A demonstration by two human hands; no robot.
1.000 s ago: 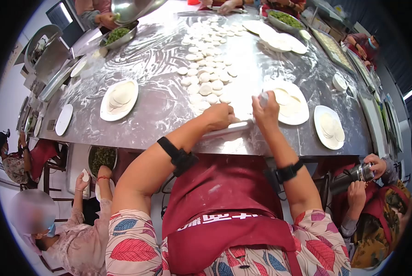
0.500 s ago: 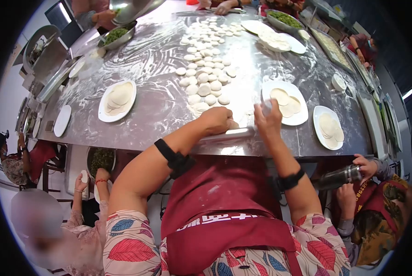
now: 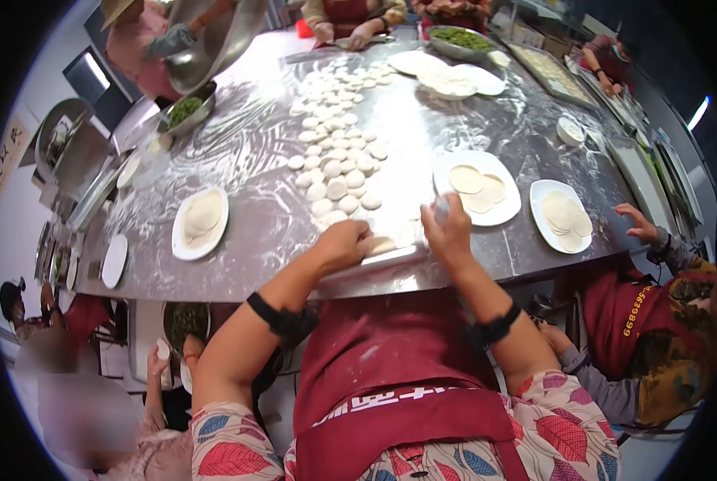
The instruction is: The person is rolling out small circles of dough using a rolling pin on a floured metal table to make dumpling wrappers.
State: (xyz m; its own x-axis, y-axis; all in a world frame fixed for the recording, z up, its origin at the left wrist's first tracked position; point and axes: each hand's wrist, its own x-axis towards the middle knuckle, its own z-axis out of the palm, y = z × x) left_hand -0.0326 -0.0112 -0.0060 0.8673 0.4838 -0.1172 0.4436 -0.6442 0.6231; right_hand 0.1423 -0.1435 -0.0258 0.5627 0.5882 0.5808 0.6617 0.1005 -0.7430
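Observation:
My left hand (image 3: 344, 245) is closed at the table's near edge, its fingertips on a small pale dough piece (image 3: 382, 243). A shiny rolling pin (image 3: 392, 255) lies across the near side of this dough. My right hand (image 3: 450, 231) is wrapped round the pin's right end; a greyish part shows between its fingers. Many small dough discs (image 3: 336, 167) lie beyond my left hand. Just past my right hand, a white plate (image 3: 506, 210) holds flat dough rounds (image 3: 479, 186).
Plates of wrappers stand left (image 3: 179, 242) and right (image 3: 540, 232) on the floured metal table (image 3: 254, 272). Bowls of green filling (image 3: 460, 40) are at the far side. Co-workers sit or stand around; one's hand (image 3: 639, 224) is over the right edge.
The view has shifted, so the table sits lower and further left. The right-hand co-worker's dark cylinder is out of sight, and one of their hands is raised open. My hands stay at the pin.

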